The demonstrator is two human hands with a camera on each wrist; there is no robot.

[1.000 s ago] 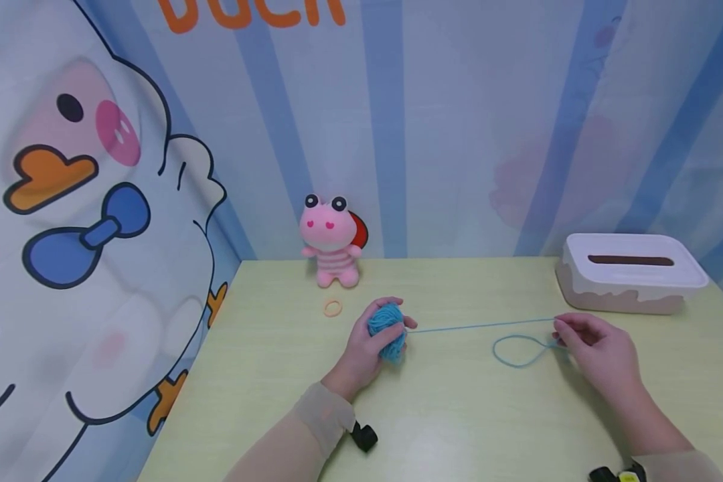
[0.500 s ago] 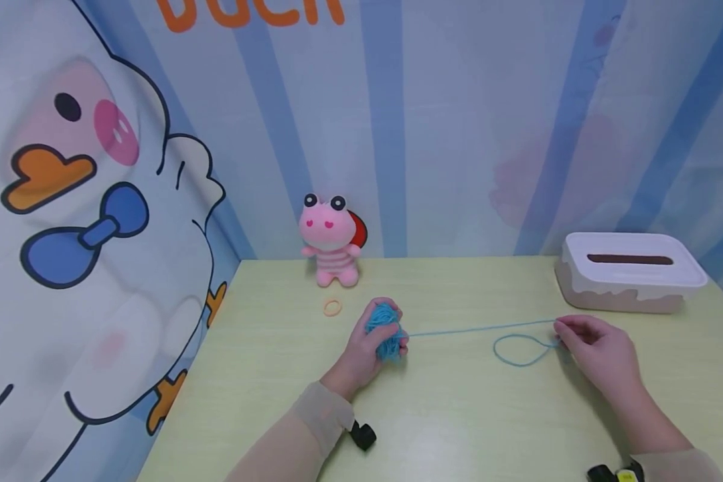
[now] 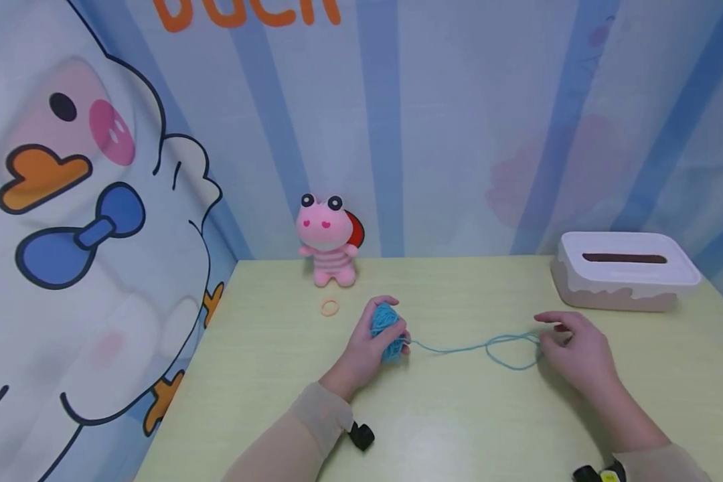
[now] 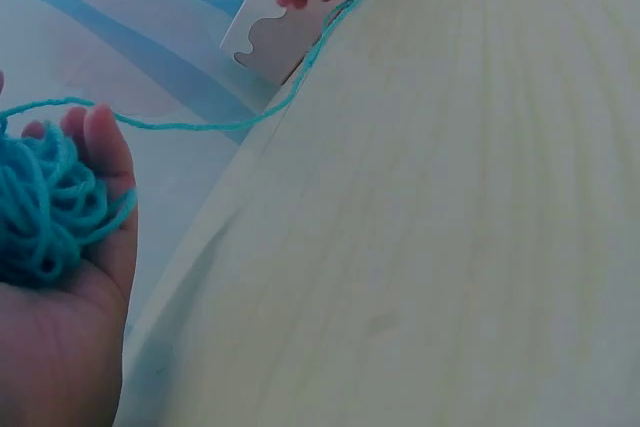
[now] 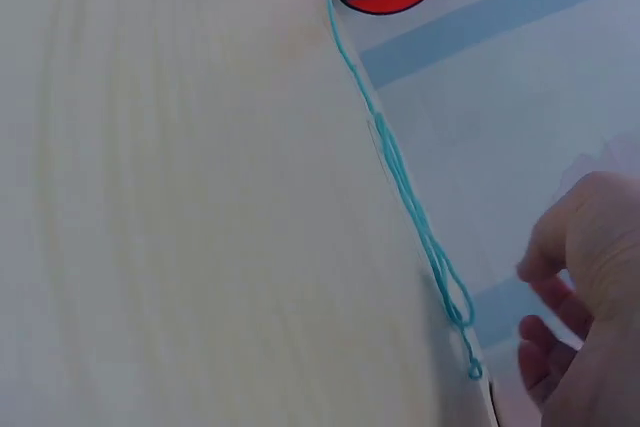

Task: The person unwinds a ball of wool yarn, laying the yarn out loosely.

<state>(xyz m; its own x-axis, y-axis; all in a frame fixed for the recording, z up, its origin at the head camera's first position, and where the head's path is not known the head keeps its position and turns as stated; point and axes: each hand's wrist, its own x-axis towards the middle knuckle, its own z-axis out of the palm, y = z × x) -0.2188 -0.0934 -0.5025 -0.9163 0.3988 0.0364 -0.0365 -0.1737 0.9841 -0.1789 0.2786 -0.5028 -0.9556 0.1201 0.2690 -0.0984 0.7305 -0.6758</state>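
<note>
My left hand (image 3: 359,353) grips a small ball of blue yarn (image 3: 383,327) above the table, thumb across its near side. In the left wrist view, loose loops of the yarn ball (image 4: 45,205) show over the palm. A slack yarn strand (image 3: 452,351) runs right from the ball and ends in a loop lying on the table. Beside that loop is my right hand (image 3: 583,356), its fingers loosely bent. The right wrist view has the right hand (image 5: 595,292) apart from the doubled yarn (image 5: 415,212), with nothing between thumb and fingers.
Behind the left hand stands a pink striped toy (image 3: 330,241), with a small orange ring (image 3: 329,307) lying in front of it. A white and brown tissue box (image 3: 626,274) sits at the back right. A printed cloth (image 3: 446,134) hangs behind the table (image 3: 458,428).
The strand, earlier pulled taut between both hands, has dropped slack onto the table. My right hand has let go of it and shifted slightly left; the left hand keeps the ball.
</note>
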